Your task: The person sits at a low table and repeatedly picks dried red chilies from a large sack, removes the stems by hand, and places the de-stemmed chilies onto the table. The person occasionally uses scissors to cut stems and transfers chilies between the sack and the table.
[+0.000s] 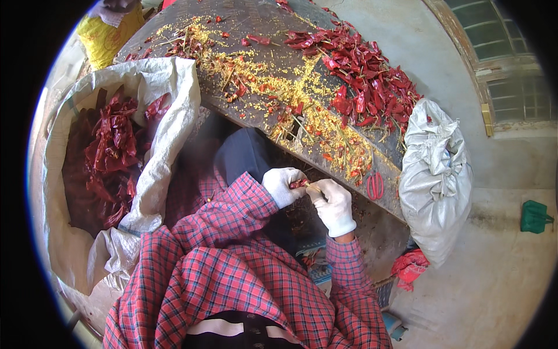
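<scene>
My left hand [282, 187], in a white work glove, grips a dried red chili pepper [299, 183] just off the near edge of the table. White-gloved too, my right hand [333, 205] pinches the pepper's pale stem [313, 187] between thumb and fingers. Most of the pepper is hidden inside the left glove. Red-handled scissors [375, 186] lie by the table edge, right of my right hand. Yellow chili seeds [305, 94] with bits of stem and red skin are strewn over the dark tabletop [261, 52]. Beyond them is a heap of dried red chilies [370, 87].
An open white woven sack [168, 144] at my left holds split red chili skins [114, 144]. A full white woven bag [436, 187] rests at the table's right end, above a red plastic bag [409, 267]. A yellow sack [109, 37] stands far left. A green object [535, 217] is far right.
</scene>
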Demonstrator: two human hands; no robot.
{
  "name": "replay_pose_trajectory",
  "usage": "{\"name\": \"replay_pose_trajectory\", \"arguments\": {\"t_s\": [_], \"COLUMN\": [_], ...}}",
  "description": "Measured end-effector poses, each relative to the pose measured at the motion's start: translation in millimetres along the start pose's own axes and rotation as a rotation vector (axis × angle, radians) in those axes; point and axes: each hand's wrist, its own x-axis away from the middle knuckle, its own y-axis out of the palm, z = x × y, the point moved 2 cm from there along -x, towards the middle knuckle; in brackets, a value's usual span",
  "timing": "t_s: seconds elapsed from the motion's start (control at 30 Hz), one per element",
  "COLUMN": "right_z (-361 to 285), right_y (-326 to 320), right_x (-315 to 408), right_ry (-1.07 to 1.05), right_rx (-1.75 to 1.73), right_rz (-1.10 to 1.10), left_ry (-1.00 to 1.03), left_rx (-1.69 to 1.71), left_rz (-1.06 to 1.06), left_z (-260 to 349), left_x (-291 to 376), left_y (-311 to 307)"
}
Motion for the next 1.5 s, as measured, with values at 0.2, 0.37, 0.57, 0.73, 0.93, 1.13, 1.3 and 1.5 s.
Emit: {"name": "replay_pose_trajectory", "arguments": {"t_s": [0.2,0.37,0.57,0.73,0.93,1.13,1.3,1.5], "right_z": [-2.8,2.4,30.4,73.7,111.5,108.7,157.0,203.2], "right_y": [10.1,23.1,38.4,44.4,-2.1,-22.0,-30.4,-8.0], "right_x": [-6.4,-1.5,11.4,14.3,14.9,-11.2,-99.2,-182.9], "right_ry": [-0.183,-0.040,0.442,0.838,0.538,0.384,0.359,0.498], "right_rx": [0.007,0.038,-0.613,-1.365,-0.857,0.144,0.373,0.771], "right_rz": [0.075,0.127,0.111,0.250,0.388,0.018,0.314,0.243], "left_ry": [-0.112,-0.016,0.062,0.279,-0.334,-0.324,-0.357,-0.405], "left_rx": [0.149,-0.050,-0.129,-0.261,0.418,0.742,0.691,0.798], "left_rz": [-0.070,-0.055,-0.139,-0.182,-0.194,-0.145,-0.238,-0.263], "left_z": [-11.8,-1.8,1.2,8.3,0.4,-25.8,-6.5,-10.7], "left_x": [1.2,0.8,4.5,9.0,-3.5,-4.4,-10.6,-6.9], "left_y": [3.8,-1.1,-0.5,6.7,-3.3,3.4,-13.1,-21.5]}}
